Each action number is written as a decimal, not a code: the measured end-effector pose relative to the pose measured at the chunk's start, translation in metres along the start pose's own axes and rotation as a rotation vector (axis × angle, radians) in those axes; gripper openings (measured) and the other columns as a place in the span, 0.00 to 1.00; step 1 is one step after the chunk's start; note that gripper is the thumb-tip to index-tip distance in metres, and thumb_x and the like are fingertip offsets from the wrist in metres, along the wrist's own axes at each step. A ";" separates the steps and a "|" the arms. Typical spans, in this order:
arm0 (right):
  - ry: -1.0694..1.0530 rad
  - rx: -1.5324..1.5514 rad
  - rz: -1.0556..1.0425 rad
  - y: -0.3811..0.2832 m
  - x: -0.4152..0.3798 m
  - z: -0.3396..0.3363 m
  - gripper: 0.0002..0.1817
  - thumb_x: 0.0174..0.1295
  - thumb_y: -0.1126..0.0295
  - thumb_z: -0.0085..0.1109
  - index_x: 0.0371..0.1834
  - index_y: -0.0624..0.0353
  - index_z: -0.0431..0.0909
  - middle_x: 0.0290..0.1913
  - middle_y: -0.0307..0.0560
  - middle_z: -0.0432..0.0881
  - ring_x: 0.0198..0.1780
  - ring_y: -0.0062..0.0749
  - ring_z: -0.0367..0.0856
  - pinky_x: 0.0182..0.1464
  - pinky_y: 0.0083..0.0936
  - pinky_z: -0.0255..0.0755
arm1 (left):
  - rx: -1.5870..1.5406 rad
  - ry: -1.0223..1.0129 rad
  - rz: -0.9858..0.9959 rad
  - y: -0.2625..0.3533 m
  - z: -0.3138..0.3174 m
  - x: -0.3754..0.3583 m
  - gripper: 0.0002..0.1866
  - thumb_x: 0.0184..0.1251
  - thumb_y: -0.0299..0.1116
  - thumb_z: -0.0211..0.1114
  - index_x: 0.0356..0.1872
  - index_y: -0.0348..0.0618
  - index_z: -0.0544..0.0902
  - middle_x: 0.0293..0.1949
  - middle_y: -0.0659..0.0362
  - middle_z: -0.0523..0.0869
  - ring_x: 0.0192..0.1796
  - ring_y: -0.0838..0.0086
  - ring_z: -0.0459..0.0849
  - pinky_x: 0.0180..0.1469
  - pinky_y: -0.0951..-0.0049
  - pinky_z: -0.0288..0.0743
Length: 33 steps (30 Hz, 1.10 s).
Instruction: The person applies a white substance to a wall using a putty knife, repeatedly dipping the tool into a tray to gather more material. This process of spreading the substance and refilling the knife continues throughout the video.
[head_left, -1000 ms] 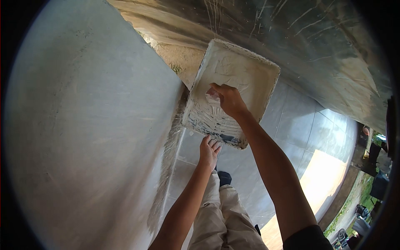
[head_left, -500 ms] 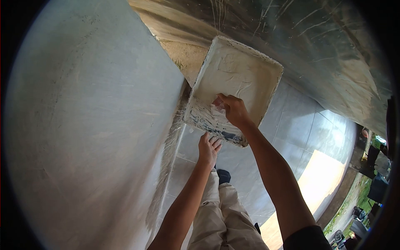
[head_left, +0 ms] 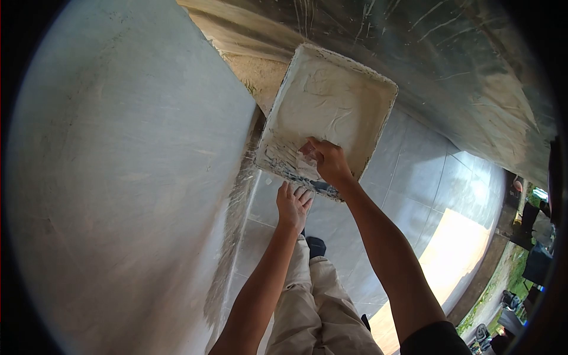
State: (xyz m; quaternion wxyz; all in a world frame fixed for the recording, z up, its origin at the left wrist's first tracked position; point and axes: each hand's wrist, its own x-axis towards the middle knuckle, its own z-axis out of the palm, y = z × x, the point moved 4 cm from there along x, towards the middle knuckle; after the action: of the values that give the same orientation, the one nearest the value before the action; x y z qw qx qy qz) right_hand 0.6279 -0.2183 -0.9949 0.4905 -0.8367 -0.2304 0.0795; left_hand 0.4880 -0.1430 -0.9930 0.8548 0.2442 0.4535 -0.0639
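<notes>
A rectangular tray (head_left: pixel 387 121) holds a layer of smooth off-white paste (head_left: pixel 331 97), with thicker smears and dark streaks along its near side. Inside it, my right hand (head_left: pixel 332 164) is closed on a small reddish flat scraper (head_left: pixel 308 150), which is coated with the paste and rests low in the tray. The hand covers part of the scraper. Just outside the near rim is my left hand (head_left: pixel 293 207), palm turned up and whitened by paste. Its fingers are apart, with the tips right at the tray's edge.
A broad grey smooth wall (head_left: pixel 130 154) rises on the left. Grey floor tiles (head_left: pixel 408 177) lie beneath, with a bright sunlit patch (head_left: pixel 455 242). Scratched sheeting (head_left: pixel 467 77) hangs along the upper right. My legs (head_left: pixel 307 296) stand close below the tray.
The tray sits slightly higher and farther left in view. My right hand has shifted a little toward the near rim with the scraper. The fingers of my left hand have spread more.
</notes>
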 end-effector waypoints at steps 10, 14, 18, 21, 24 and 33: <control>-0.143 -0.094 0.043 -0.007 -0.010 -0.001 0.22 0.58 0.85 0.50 0.56 0.62 0.78 0.41 0.57 0.85 0.41 0.46 0.84 0.45 0.30 0.76 | 0.022 -0.024 -0.001 0.001 -0.001 0.003 0.47 0.70 0.62 0.39 0.75 0.39 0.31 0.77 0.40 0.39 0.79 0.50 0.41 0.76 0.56 0.34; -0.111 0.036 0.058 0.006 -0.012 0.000 0.22 0.58 0.83 0.52 0.57 0.59 0.78 0.40 0.59 0.84 0.40 0.47 0.84 0.45 0.30 0.76 | 0.040 -0.043 0.001 0.001 -0.002 0.002 0.47 0.70 0.63 0.38 0.75 0.39 0.31 0.77 0.41 0.41 0.79 0.52 0.42 0.76 0.57 0.33; -0.205 -0.004 0.168 0.002 -0.014 -0.009 0.24 0.56 0.81 0.52 0.58 0.58 0.78 0.42 0.62 0.83 0.43 0.54 0.82 0.48 0.36 0.75 | 0.115 -0.068 0.008 -0.003 -0.013 0.005 0.47 0.70 0.63 0.36 0.76 0.38 0.33 0.77 0.42 0.42 0.79 0.55 0.43 0.76 0.56 0.31; -0.209 0.015 0.221 -0.005 -0.023 -0.015 0.24 0.58 0.80 0.52 0.59 0.56 0.77 0.42 0.60 0.84 0.42 0.51 0.83 0.47 0.35 0.76 | 0.203 0.017 0.056 -0.004 -0.022 -0.004 0.45 0.71 0.63 0.35 0.76 0.38 0.37 0.77 0.43 0.46 0.79 0.58 0.44 0.76 0.56 0.32; -0.149 0.144 0.332 -0.017 -0.032 -0.027 0.22 0.61 0.80 0.52 0.60 0.59 0.76 0.44 0.53 0.85 0.39 0.38 0.83 0.46 0.28 0.74 | 0.273 0.084 0.105 0.003 -0.017 -0.026 0.44 0.72 0.62 0.34 0.76 0.37 0.42 0.76 0.44 0.50 0.79 0.59 0.45 0.76 0.55 0.34; 0.117 0.877 0.436 -0.125 -0.014 -0.114 0.11 0.67 0.80 0.46 0.49 0.66 0.76 0.35 0.42 0.80 0.34 0.25 0.78 0.39 0.24 0.75 | 0.385 -0.013 0.371 0.064 0.054 -0.113 0.37 0.74 0.59 0.34 0.73 0.41 0.57 0.70 0.49 0.67 0.74 0.61 0.61 0.72 0.56 0.47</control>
State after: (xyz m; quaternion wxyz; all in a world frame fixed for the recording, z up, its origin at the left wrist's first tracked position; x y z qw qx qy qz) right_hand 0.6180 -0.2628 -0.8314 0.7803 -0.5834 0.0332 0.2230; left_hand 0.4841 -0.1261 -0.8537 0.7927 0.4806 0.3750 0.0071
